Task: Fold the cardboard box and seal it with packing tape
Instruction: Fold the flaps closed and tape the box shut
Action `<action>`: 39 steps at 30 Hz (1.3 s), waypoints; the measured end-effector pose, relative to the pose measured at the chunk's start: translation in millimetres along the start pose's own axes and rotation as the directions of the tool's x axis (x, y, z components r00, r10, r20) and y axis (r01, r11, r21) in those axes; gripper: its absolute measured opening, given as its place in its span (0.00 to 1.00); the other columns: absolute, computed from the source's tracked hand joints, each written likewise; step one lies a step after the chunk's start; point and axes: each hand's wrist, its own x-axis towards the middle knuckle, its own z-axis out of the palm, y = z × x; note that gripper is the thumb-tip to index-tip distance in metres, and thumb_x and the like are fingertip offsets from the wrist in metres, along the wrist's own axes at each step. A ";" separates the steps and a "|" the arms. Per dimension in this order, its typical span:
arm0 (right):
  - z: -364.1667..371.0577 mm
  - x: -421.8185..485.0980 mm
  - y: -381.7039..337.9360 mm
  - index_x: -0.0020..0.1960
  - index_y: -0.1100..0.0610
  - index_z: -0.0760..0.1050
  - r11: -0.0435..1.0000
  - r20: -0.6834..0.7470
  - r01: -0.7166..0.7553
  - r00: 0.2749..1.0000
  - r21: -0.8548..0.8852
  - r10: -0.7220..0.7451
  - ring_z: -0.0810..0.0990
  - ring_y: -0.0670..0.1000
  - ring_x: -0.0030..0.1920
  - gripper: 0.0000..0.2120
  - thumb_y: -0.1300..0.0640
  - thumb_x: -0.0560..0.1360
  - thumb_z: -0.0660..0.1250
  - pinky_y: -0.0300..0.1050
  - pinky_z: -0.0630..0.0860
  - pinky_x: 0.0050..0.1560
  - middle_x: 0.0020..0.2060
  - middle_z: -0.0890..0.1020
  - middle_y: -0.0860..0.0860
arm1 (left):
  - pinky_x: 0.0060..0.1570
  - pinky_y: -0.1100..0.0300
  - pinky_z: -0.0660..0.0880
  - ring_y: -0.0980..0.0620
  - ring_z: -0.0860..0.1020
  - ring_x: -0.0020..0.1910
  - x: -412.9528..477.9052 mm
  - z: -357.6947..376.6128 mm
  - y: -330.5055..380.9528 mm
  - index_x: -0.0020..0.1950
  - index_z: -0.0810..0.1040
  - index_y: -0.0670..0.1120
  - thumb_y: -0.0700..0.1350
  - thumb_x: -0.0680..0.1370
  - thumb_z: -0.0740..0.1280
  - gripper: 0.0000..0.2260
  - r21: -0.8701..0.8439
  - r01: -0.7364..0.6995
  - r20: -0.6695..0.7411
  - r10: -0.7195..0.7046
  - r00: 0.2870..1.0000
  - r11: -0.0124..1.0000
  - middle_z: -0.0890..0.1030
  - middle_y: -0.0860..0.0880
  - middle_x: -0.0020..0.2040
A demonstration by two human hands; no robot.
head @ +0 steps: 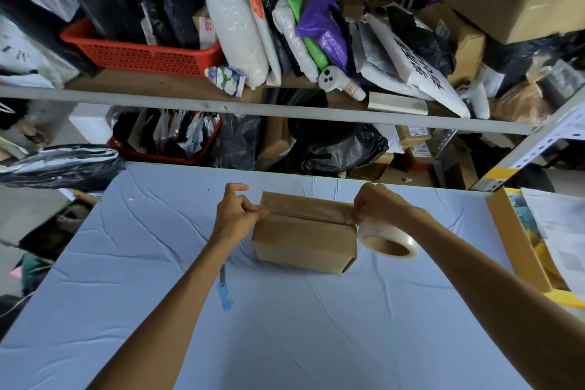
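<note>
Two hands bracket the cardboard box (304, 241), which sits closed on the pale blue table cover (285, 326), toward its far edge and straight ahead of the person. A strip of clear tape (310, 210) runs along the top seam between the flaps, and each hand works one end of it. The left hand (239, 214) is at the box's left top edge, thumb and curled fingers pinching the strip's free end, index finger lifted clear; this looks meant to anchor the tape and keep it taut. The right hand (378, 206) is at the right top edge, fingers curled over the roll of packing tape (391, 239), which hangs just beside the box's right side. Holding the roll low past the corner would let the tape wrap over that edge. The box lies directly between the hands, touched by both. A small blue tool (225, 298), possibly a cutter, lies nearer, partly hidden by the left forearm.
</note>
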 end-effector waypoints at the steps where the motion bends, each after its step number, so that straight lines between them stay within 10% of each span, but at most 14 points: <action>1: 0.1 1.9 0.8 0.32 0.52 0.76 1.000 -0.005 -0.001 1.000 0.010 0.001 0.78 0.52 0.35 0.10 0.49 0.65 0.74 0.42 0.70 0.30 0.36 0.79 0.52 | 0.54 0.59 0.72 0.49 0.81 0.43 -1.2 1.6 0.1 0.61 0.67 0.44 0.37 0.69 0.76 0.25 0.004 -0.006 -0.006 0.006 1.000 1.000 0.76 0.48 0.31; 10: 0.7 10.9 4.7 0.38 0.56 0.79 1.000 -0.023 0.008 1.000 0.027 -0.007 0.76 0.50 0.34 0.12 0.47 0.68 0.74 0.41 0.66 0.29 0.36 0.80 0.51 | 0.43 0.63 0.72 0.50 0.80 0.44 5.4 4.3 -1.2 0.60 0.69 0.45 0.38 0.68 0.76 0.25 0.013 0.141 -0.021 -0.141 0.990 0.990 0.77 0.48 0.37; 18: 2.6 14.8 6.2 0.42 0.58 0.80 1.000 -0.036 -0.005 0.999 0.026 0.006 0.79 0.54 0.40 0.16 0.46 0.66 0.76 0.45 0.71 0.36 0.40 0.81 0.53 | 0.50 0.59 0.75 0.43 0.78 0.53 11.7 6.2 -2.2 0.60 0.73 0.40 0.32 0.69 0.74 0.22 -0.331 0.468 0.088 -0.467 0.880 0.820 0.79 0.40 0.56; 26: 5.7 17.4 8.7 0.36 0.54 0.75 0.999 -0.050 0.037 0.998 0.018 -0.036 0.76 0.52 0.38 0.15 0.45 0.66 0.76 0.41 0.65 0.30 0.38 0.79 0.51 | 0.60 0.56 0.74 0.45 0.78 0.54 0.0 14.2 -12.4 0.51 0.78 0.42 0.37 0.75 0.69 0.06 -0.430 0.447 0.111 -0.446 0.888 0.784 0.80 0.43 0.53; 34: 9.2 19.1 12.8 0.31 0.50 0.72 0.998 -0.040 0.039 0.998 0.051 -0.037 0.76 0.51 0.35 0.16 0.44 0.64 0.77 0.41 0.65 0.30 0.35 0.78 0.50 | 0.43 0.63 0.75 0.52 0.79 0.42 -7.5 18.5 -8.0 0.43 0.80 0.42 0.39 0.73 0.71 0.01 -0.586 0.420 0.046 -0.489 0.871 0.693 0.81 0.47 0.45; 39: 9.7 19.2 12.7 0.31 0.50 0.72 0.998 -0.048 0.045 0.998 0.052 -0.043 0.76 0.51 0.35 0.16 0.44 0.64 0.77 0.41 0.66 0.30 0.35 0.78 0.50 | 0.52 0.57 0.78 0.48 0.81 0.47 -7.7 15.3 -14.5 0.45 0.81 0.45 0.41 0.72 0.73 0.03 -0.386 0.334 -0.067 -0.387 0.919 0.860 0.83 0.45 0.47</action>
